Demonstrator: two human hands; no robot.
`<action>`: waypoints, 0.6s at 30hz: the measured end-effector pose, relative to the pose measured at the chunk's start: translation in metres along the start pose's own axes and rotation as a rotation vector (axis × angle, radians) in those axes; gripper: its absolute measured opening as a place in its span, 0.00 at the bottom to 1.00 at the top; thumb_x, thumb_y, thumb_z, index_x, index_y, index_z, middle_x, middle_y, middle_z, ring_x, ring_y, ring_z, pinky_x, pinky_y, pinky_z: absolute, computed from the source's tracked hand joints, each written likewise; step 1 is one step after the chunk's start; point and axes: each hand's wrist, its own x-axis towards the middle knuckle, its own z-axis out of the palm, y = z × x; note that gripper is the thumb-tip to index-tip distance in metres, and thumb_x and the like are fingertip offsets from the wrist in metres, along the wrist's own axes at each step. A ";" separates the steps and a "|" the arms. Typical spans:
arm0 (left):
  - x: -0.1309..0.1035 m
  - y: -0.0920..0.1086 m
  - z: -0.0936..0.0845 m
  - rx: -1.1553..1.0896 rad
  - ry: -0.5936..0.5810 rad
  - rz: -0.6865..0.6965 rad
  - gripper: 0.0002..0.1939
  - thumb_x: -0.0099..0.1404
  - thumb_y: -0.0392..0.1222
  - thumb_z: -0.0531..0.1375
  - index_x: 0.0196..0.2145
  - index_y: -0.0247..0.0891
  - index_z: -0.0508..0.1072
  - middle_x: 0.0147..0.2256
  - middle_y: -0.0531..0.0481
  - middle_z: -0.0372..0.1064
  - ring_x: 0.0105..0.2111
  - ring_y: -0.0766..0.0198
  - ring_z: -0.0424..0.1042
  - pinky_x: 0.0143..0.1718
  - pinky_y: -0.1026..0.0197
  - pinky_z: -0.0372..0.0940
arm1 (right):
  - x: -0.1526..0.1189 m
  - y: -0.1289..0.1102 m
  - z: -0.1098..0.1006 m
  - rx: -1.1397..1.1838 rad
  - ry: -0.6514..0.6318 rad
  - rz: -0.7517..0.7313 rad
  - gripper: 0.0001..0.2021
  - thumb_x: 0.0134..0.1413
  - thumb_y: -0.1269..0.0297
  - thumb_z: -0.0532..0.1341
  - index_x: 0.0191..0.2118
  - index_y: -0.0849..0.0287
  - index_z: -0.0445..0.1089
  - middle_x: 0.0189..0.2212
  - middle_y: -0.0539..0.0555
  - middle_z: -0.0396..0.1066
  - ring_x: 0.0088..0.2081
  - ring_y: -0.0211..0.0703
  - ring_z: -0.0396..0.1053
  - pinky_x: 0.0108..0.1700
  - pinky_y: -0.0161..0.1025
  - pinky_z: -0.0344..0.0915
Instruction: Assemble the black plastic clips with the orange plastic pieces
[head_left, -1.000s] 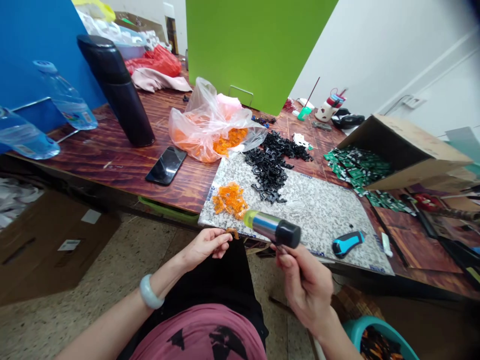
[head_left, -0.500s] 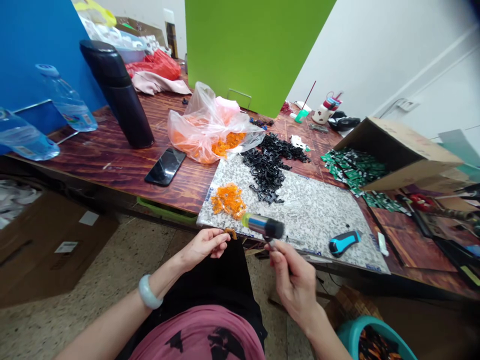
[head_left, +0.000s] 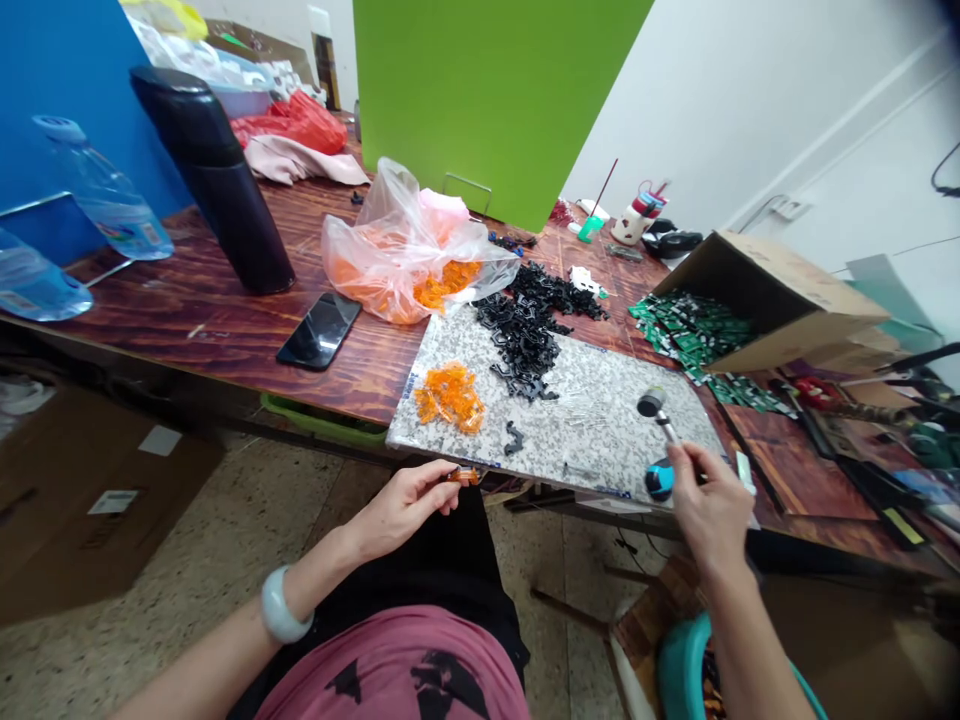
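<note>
A small orange plastic piece [head_left: 465, 476] is pinched between the thumb and fingers of the left hand [head_left: 405, 510], just off the front edge of the speckled board [head_left: 630, 440]; part of the piece is hidden by the fingertips. The handle of a small mallet [head_left: 651, 402] is gripped in the right hand [head_left: 712, 505], whose fingers are closed around it, and the mallet's dark-faced head is held over the right part of the board, well apart from the orange piece. Whether the board is touched by the head cannot be told. Beside the right hand, a blue and black utility knife [head_left: 660, 480] is partly covered. On the board, a heap of orange plastic pieces [head_left: 450, 398] is seen at the left, with a single black plastic part [head_left: 514, 438] near it. Farther back, a larger heap of black plastic parts [head_left: 525, 335] is spread from the board onto the wooden table [head_left: 150, 335], and thin clear sticks [head_left: 585, 405] are scattered to its right. Behind the orange heap, more orange pieces are contained in an open clear plastic bag [head_left: 397, 250]. A phone [head_left: 319, 331] is laid flat left of the board, and green pieces [head_left: 690, 325] are spilled from a tipped cardboard box [head_left: 806, 290] at the right.
</note>
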 end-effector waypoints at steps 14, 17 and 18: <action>-0.006 0.010 0.003 0.225 0.005 0.115 0.12 0.67 0.42 0.53 0.43 0.37 0.73 0.30 0.51 0.68 0.30 0.65 0.66 0.34 0.65 0.61 | 0.037 0.138 0.015 -0.264 0.058 0.308 0.24 0.46 0.47 0.55 0.29 0.65 0.77 0.22 0.60 0.65 0.24 0.49 0.58 0.29 0.44 0.52; -0.003 0.008 0.005 0.140 0.028 0.071 0.12 0.67 0.44 0.53 0.39 0.36 0.73 0.27 0.52 0.66 0.29 0.65 0.65 0.33 0.65 0.60 | 0.036 0.123 0.010 -0.217 0.077 0.279 0.26 0.50 0.46 0.53 0.31 0.67 0.77 0.21 0.62 0.66 0.25 0.51 0.60 0.29 0.45 0.52; -0.001 0.006 0.007 0.086 0.048 0.040 0.12 0.66 0.45 0.54 0.37 0.36 0.73 0.26 0.52 0.65 0.27 0.66 0.64 0.31 0.65 0.60 | 0.034 0.113 0.008 -0.178 0.070 0.245 0.26 0.52 0.46 0.53 0.33 0.67 0.76 0.22 0.62 0.66 0.26 0.52 0.61 0.29 0.46 0.52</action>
